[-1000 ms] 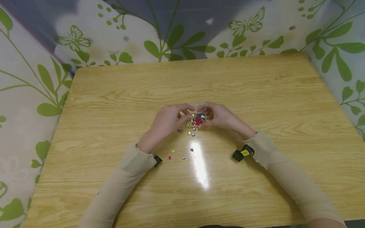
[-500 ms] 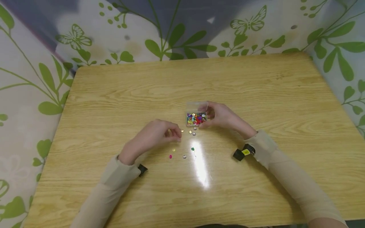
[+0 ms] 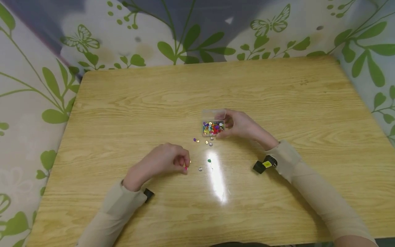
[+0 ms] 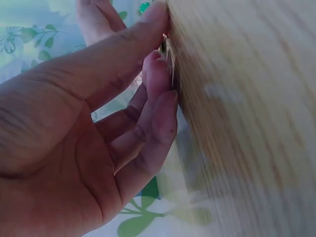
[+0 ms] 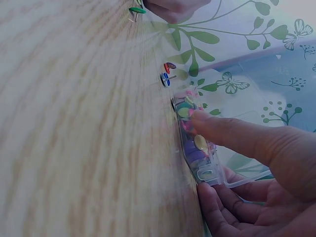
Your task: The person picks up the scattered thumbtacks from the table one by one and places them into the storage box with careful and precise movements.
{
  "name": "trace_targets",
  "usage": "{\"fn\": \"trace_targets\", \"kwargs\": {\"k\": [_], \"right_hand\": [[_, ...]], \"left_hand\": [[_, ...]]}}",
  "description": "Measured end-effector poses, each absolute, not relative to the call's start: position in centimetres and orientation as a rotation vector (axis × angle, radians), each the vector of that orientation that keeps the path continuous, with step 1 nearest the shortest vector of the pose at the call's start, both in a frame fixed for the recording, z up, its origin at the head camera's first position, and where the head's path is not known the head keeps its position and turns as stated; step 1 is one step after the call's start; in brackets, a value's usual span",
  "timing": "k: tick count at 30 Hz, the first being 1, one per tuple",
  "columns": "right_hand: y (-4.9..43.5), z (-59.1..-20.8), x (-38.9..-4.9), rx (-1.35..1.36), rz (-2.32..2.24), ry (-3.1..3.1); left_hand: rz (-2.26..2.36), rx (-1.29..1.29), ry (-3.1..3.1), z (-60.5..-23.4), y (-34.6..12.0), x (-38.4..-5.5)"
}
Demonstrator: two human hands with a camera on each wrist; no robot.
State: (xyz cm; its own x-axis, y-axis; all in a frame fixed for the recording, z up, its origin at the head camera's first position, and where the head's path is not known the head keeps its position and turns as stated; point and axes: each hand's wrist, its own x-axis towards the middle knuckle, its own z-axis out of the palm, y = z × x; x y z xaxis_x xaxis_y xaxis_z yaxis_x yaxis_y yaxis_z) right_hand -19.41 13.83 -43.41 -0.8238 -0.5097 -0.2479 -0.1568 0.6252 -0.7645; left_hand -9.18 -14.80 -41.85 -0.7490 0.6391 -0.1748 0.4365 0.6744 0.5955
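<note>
My left hand [image 3: 163, 159] is low over the table, its thumb and forefinger pinching a pink thumbtack [image 3: 186, 168]. In the left wrist view the fingertips are right at the wood and mostly cover the tack. My right hand [image 3: 242, 127] grips the right side of a small clear plastic box [image 3: 213, 114] whose hinged lid stands up. Many coloured thumbtacks [image 3: 213, 128] fill the box. In the right wrist view the thumb [image 5: 217, 123] lies along the box's near side, with the other fingers beneath and behind it.
Loose thumbtacks lie on the wooden table [image 3: 123, 103]: a purple one [image 3: 194, 139] and several gold and silver ones in front of the box, a green one [image 3: 209, 160] and a silver one [image 3: 200, 169] nearer me. A patterned wall [image 3: 148, 41] borders the table's far edge.
My left hand has left the box, moving left and towards me, and now has the pink thumbtack between its fingers. The right hand stays at the box.
</note>
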Motion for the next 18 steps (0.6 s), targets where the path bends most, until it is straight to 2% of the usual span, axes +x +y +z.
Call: {"fn": "trace_targets", "kwargs": {"k": [6, 18], "right_hand": [[13.9, -43.4, -19.3, -0.525, -1.081, 2.402], [13.9, -43.3, -19.4, -0.518, -1.072, 2.401]], "left_hand": [[0.780, 0.845, 2.558, -42.0, -14.6, -9.4], [0.838, 0.594, 2.791, -41.5, -14.5, -10.5]]}}
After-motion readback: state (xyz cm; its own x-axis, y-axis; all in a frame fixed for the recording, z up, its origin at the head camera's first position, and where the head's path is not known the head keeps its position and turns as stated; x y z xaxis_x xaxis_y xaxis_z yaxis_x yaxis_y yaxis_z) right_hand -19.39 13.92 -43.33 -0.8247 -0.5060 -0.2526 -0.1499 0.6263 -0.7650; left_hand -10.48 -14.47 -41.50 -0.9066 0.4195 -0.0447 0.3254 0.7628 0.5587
